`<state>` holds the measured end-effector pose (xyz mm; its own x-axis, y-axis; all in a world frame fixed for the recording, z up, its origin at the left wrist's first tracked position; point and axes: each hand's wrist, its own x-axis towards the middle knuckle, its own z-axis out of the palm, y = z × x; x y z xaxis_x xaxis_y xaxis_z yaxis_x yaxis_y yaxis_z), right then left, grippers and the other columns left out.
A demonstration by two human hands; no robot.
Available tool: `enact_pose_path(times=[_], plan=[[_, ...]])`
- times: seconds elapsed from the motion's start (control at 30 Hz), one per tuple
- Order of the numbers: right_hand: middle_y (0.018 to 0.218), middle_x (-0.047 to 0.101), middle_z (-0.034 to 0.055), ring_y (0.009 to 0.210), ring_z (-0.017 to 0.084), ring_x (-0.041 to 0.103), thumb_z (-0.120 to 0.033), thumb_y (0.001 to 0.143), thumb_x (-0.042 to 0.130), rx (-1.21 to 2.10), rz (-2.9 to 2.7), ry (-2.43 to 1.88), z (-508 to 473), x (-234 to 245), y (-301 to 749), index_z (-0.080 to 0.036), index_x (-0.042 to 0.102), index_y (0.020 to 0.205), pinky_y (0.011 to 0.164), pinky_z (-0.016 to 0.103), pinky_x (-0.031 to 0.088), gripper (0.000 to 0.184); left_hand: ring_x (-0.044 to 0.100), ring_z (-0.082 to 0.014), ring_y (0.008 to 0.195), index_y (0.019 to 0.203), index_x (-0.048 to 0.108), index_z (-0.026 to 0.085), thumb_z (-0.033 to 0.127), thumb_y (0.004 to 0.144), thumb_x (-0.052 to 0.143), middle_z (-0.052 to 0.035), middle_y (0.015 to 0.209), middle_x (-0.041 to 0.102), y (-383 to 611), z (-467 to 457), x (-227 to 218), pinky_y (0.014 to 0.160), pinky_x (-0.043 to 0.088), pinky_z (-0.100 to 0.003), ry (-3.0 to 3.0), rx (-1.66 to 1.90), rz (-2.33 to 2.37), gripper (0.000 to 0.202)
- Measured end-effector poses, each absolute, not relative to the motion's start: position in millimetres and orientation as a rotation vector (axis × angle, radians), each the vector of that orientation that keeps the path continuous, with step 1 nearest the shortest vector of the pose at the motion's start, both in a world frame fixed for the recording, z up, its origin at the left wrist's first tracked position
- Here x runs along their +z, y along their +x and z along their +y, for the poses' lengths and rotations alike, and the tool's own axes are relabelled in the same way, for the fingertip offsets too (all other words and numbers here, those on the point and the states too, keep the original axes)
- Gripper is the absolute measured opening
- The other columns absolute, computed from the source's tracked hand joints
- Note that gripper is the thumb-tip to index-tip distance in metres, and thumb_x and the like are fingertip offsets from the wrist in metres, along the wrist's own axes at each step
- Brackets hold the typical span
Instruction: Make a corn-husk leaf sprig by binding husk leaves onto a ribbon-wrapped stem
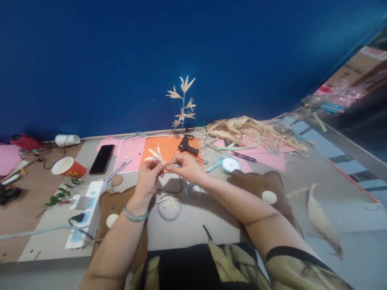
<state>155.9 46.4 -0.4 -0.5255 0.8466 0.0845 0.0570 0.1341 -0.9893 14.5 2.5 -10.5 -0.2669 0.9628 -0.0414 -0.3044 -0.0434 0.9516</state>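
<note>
A smooth, rounded bangle [135, 217] in pale grey-green is being worn just behind the left hand [149, 178]. The right upper arm is being covered by a short sleeve [298, 274] in yellowish olive, blotched with darker marks, and its hem is being edged by a black band [298, 253]. On the near side, the same mottled cloth is being shown by the garment front [234, 262], its middle being taken up by a plain black panel [187, 270].

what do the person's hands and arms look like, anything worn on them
No gloves. The left hand has a rounded, pale grey-green bangle at its wrist; no bracelet shows by the right hand. The right sleeve is patterned olive, black-edged.
</note>
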Motion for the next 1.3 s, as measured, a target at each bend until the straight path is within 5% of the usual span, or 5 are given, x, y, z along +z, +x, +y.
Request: enact_pose_path(times=[0.43, 0.57, 0.83, 1.1, 1.3], plan=[[0.071, 0.067, 0.0023, 0.069, 0.013, 0.059, -0.03, 0.072, 0.067, 1.484, -1.733, -0.86, 45.5, -0.2, 155.3, -0.013, 0.067, 0.073, 0.067, 0.023, 0.044, 0.017, 0.051, -0.0068, 0.046, 0.063, 0.059, 0.013, 0.034, 0.062, 0.078, 0.0026, 0.051, 0.056, 16.3, -0.6, -15.2, 0.049, 0.042, -0.02, 0.855, 1.535, 1.167, 0.028], [0.07, 0.067, 0.0013, 0.064, 0.011, 0.057, -0.035, 0.07, 0.072, 1.629, -1.635, -0.809, 49.7, -2.1, 157.5, -0.013, 0.066, 0.073, 0.063, 0.021, 0.042, 0.024, 0.059, -0.0094, 0.055, 0.073, 0.063, 0.014, 0.025, 0.059, 0.08, -0.0012, 0.071, 0.067, 9.7, -0.1, -12.3, 0.054, 0.049, -0.022, 0.787, 1.407, 0.987, 0.025], [0.056, 0.06, -0.0015, 0.039, 0.003, 0.024, -0.041, 0.069, 0.071, 1.927, -1.489, -0.796, 48.5, 0.9, 157.5, -0.014, 0.059, 0.072, 0.038, 0.02, 0.012, 0.03, 0.056, -0.0086, 0.051, 0.083, 0.072, 0.012, 0.03, 0.068, 0.075, -0.0008, 0.057, 0.061, 4.0, -0.8, -8.5, 0.05, 0.047, -0.02, 0.803, 1.323, 0.898, 0.024], [0.066, 0.063, 0.0002, 0.061, 0.009, 0.053, -0.039, 0.063, 0.076, 1.649, -1.531, -0.856, 46.9, -1.9, 153.7, -0.013, 0.063, 0.069, 0.059, 0.021, 0.04, 0.03, 0.05, -0.0071, 0.045, 0.068, 0.068, 0.013, 0.036, 0.064, 0.079, 0.002, 0.05, 0.055, 10.9, 0.2, -10.1, 0.046, 0.043, -0.02, 0.903, 1.493, 1.036, 0.025], [0.071, 0.065, 0.0026, 0.067, 0.012, 0.056, -0.037, 0.067, 0.073, 1.446, -1.659, -0.887, 45.0, 0.4, 154.0, -0.013, 0.063, 0.07, 0.064, 0.024, 0.042, 0.026, 0.052, -0.0061, 0.049, 0.066, 0.067, 0.012, 0.037, 0.069, 0.074, 0.0002, 0.064, 0.058, 9.4, 0.2, -11.9, 0.049, 0.045, -0.02, 1.05, 1.502, 1.182, 0.026]])
